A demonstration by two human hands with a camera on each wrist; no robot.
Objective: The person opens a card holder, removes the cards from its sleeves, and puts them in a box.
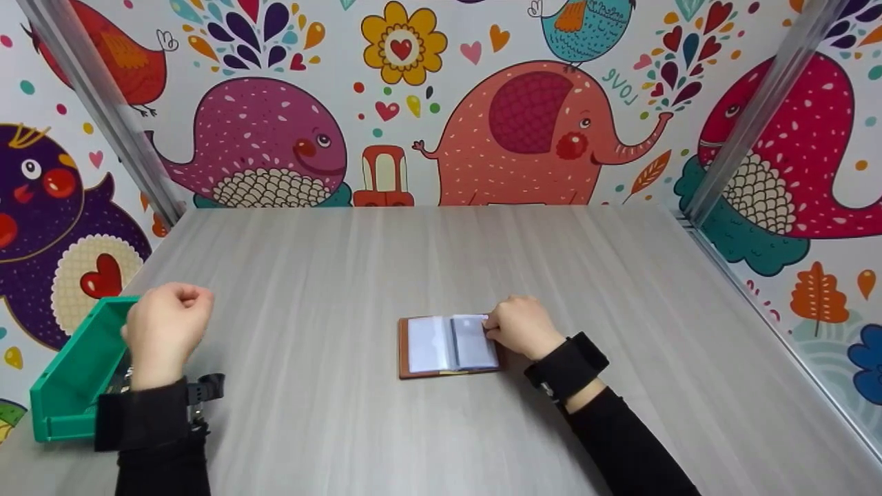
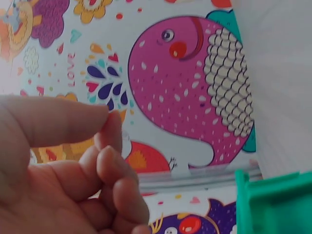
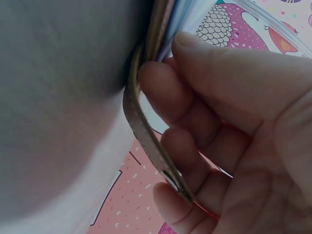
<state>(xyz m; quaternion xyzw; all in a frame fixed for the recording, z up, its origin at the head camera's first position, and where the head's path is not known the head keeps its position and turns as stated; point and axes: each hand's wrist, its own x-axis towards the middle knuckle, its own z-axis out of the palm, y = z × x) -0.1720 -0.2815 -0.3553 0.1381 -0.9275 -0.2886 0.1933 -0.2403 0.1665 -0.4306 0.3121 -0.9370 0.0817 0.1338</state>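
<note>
A brown card holder lies spread on the table, its clear plastic sleeves facing up. My right hand pinches its right edge between thumb and fingers. In the right wrist view, the thumb and index finger of that hand meet at the sleeves, while a narrow strap of the holder sticks out against the other fingers. My left hand is raised beside a green bin. Its fingers are curled and the thumb touches the index finger; nothing shows between them in the left wrist view.
The green bin stands at the table's left edge, with dark and metallic items inside, partly hidden by my left arm. Printed walls with metal corner posts enclose the wood-grain table at the back and sides.
</note>
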